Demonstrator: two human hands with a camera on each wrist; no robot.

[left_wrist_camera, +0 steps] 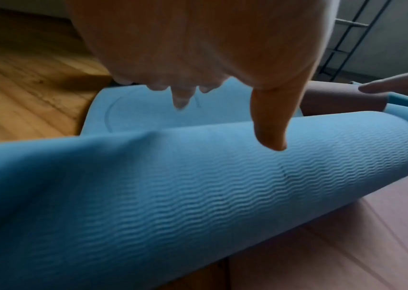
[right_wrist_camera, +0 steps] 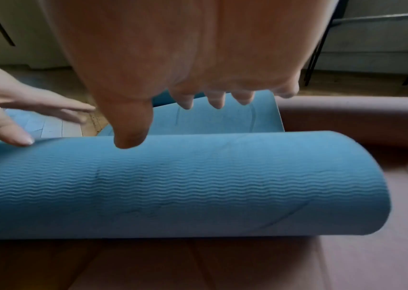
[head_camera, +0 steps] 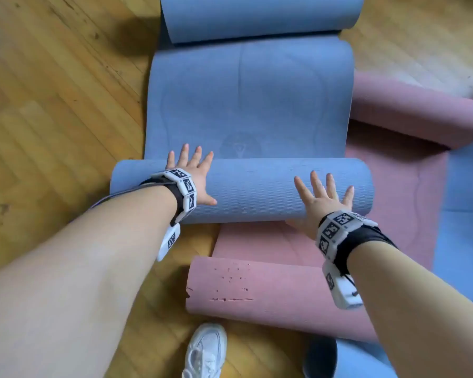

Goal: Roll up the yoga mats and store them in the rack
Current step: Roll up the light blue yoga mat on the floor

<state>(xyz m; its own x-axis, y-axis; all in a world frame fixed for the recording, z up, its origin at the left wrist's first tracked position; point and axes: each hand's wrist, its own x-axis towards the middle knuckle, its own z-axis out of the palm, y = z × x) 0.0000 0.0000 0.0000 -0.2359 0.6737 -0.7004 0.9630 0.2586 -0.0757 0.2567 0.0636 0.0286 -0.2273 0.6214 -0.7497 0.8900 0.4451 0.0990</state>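
Observation:
A blue yoga mat (head_camera: 246, 105) lies on the wooden floor, its near end rolled into a thick roll (head_camera: 257, 189) with a wavy ribbed surface (left_wrist_camera: 198, 186) (right_wrist_camera: 198, 186). My left hand (head_camera: 194, 170) rests flat on the roll's left part, fingers straight and spread, thumb on the ribbing (left_wrist_camera: 270, 137). My right hand (head_camera: 322, 197) lies flat on the roll's right part, fingers spread (right_wrist_camera: 128, 137). Neither hand grips anything. The mat's far end curls up (head_camera: 257, 17). A pink mat (head_camera: 284, 285) lies under and beside the blue one, both its ends curled.
Another blue mat (head_camera: 464, 227) lies flat at the right. A white shoe (head_camera: 205, 350) and a dark shoe (head_camera: 320, 358) stand on the floor near me. A black metal rack frame (left_wrist_camera: 347, 39) (right_wrist_camera: 327, 49) stands by the far wall. Bare wooden floor (head_camera: 52, 105) lies to the left.

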